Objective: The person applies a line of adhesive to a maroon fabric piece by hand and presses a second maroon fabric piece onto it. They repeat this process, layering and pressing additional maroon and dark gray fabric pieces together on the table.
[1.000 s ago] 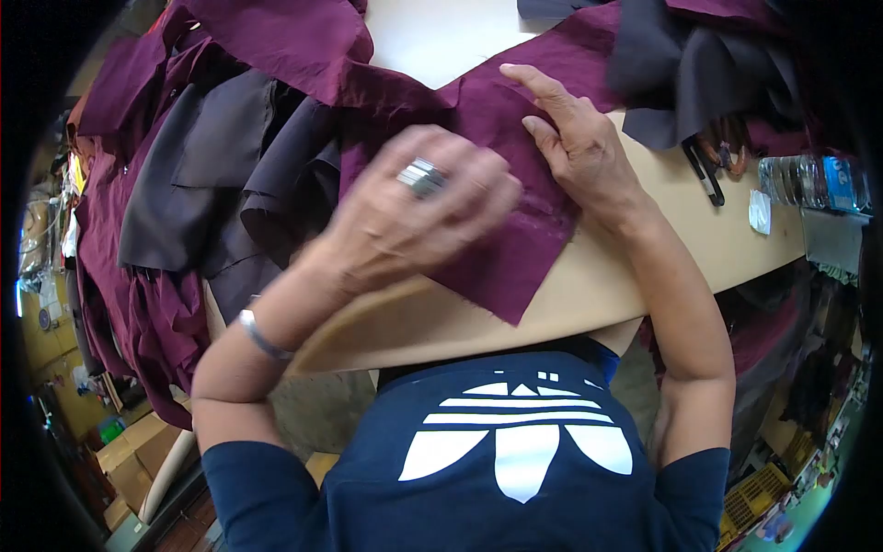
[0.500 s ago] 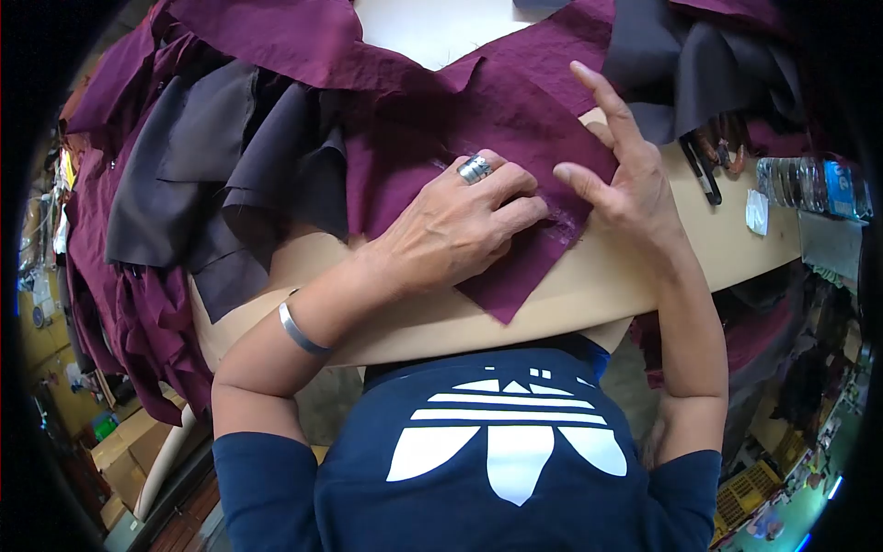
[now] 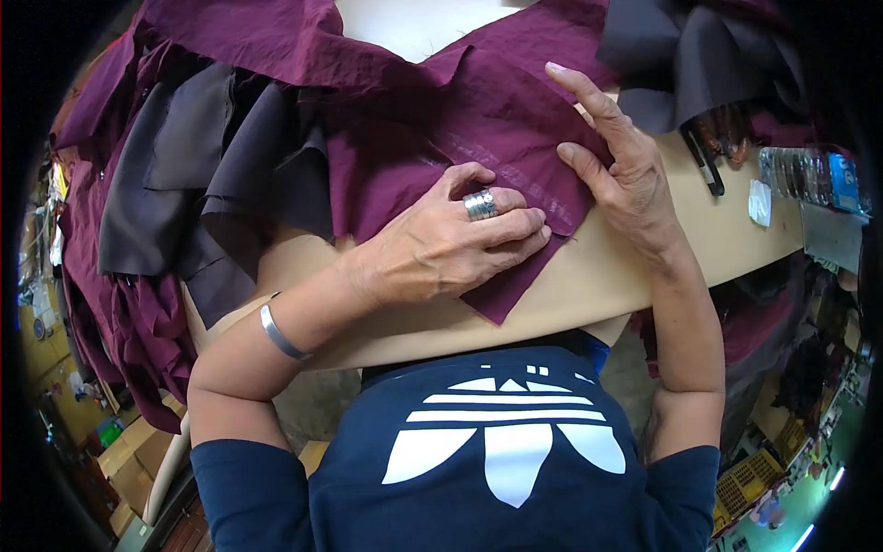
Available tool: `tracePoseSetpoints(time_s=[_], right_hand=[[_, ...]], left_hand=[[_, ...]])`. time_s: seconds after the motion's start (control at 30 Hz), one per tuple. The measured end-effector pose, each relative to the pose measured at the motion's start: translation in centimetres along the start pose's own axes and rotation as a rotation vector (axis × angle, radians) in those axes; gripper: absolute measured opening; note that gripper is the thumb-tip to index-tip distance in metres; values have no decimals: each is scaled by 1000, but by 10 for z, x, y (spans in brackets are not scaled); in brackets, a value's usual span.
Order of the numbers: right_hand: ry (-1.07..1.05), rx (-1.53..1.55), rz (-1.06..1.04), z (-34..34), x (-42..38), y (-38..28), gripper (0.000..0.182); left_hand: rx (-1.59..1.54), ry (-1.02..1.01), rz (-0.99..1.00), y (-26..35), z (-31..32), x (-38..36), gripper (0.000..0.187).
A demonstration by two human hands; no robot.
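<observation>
Maroon cloth (image 3: 395,166) lies over the tan board, its pointed corner hanging toward my body. Pale chalk-like marks show on it just beyond my left hand (image 3: 460,239). That hand, with a ring on one finger, rests on the cloth with its fingers curled and pressed together; whatever is under the fingertips is hidden. At the cloth's right edge, my right hand (image 3: 625,175) is raised with thumb and index finger apart, and nothing shows between them. Dark grey cloth pieces (image 3: 267,156) lie to the left of the maroon cloth.
The tan board (image 3: 589,285) has its near edge close to my body. On its right side are a black pen-like tool (image 3: 705,166), a small white paper (image 3: 759,202) and a clear plastic bottle (image 3: 809,177). More dark grey cloth (image 3: 708,64) lies at the upper right.
My left hand has slid slightly toward my body, uncovering more of the pale marks. My right hand has moved a little left, its thumb now over the cloth's right edge.
</observation>
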State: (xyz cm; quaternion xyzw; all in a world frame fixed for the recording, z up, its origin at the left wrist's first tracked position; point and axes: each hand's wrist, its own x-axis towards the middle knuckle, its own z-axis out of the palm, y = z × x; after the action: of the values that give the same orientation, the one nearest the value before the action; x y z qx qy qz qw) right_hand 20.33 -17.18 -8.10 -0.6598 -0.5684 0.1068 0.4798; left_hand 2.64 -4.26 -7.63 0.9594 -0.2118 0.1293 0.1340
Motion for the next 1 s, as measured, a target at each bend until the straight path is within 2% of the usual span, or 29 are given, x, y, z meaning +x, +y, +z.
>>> tracePoseSetpoints(time_s=[0.1, 0.3, 0.4, 0.53, 0.67, 0.73, 0.77, 0.83, 0.9, 0.93, 1.0], right_hand=[[-14, 1, 42, -1, -1, -2, 62], [18, -16, -5, 2, -1, 1, 61], [-105, -5, 69, -4, -1, -2, 56], [-99, -67, 31, -4, -1, -1, 58], [-62, -132, -55, -7, 8, 0, 64], [-153, -163, 111, -11, 19, -12, 65], [-242, -184, 284, -14, 27, -22, 66], [-247, -204, 279, -8, 31, -22, 66], [-82, -189, -75, 10, 27, -5, 66], [-117, -153, 30, 9, 25, -8, 65], [-81, -14, 4, 11, 25, 0, 65]], left_hand=[[8, -27, 19, 1, -2, 0, 43], [33, -56, 46, 4, -5, 0, 46], [71, -60, 52, 8, -5, 1, 46], [49, -41, 66, 7, -6, 3, 46], [187, 110, -221, 10, -6, -1, 41], [223, 121, -284, 10, -5, -9, 39], [241, 126, -316, 10, -4, -11, 38], [228, 132, -311, 12, -5, -10, 39], [216, 132, -304, 12, -5, -11, 39], [242, 127, -277, 10, -5, -12, 38], [238, 117, -281, 12, -6, -13, 38]])
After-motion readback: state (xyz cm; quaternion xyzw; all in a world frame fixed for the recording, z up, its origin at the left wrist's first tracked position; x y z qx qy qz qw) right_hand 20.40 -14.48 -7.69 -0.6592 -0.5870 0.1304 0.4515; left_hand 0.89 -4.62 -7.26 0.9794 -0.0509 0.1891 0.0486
